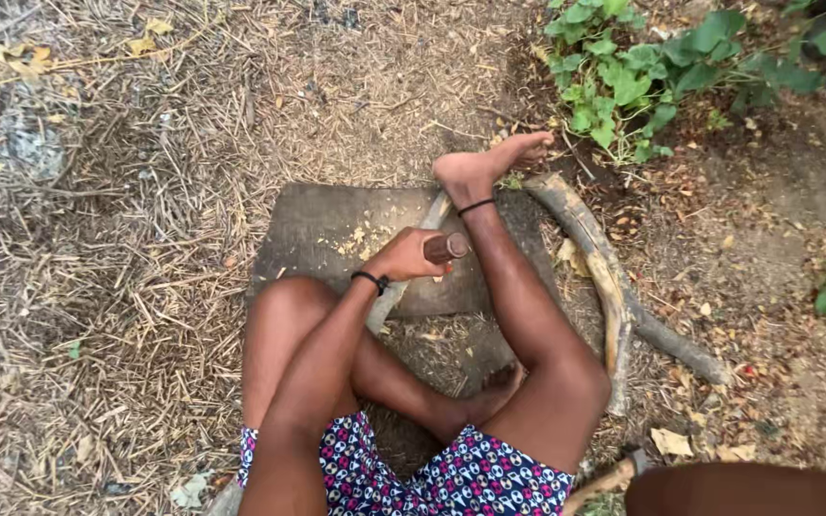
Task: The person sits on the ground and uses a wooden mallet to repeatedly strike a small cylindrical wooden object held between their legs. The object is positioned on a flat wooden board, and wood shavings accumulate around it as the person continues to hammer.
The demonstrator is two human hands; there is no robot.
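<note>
Left hand [408,256]: fist closed around a brown wooden handle [446,247], held over a pale stick [403,277] lying across a flat stone slab [317,229]. Right hand: out of frame; only the forearm [748,489] shows.

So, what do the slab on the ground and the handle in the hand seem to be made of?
The slab looks like weathered grey wood: flat, dull, with pale shavings on it. The handle in the left hand looks like smooth brown wood, though its finish is hard to tell.
</note>
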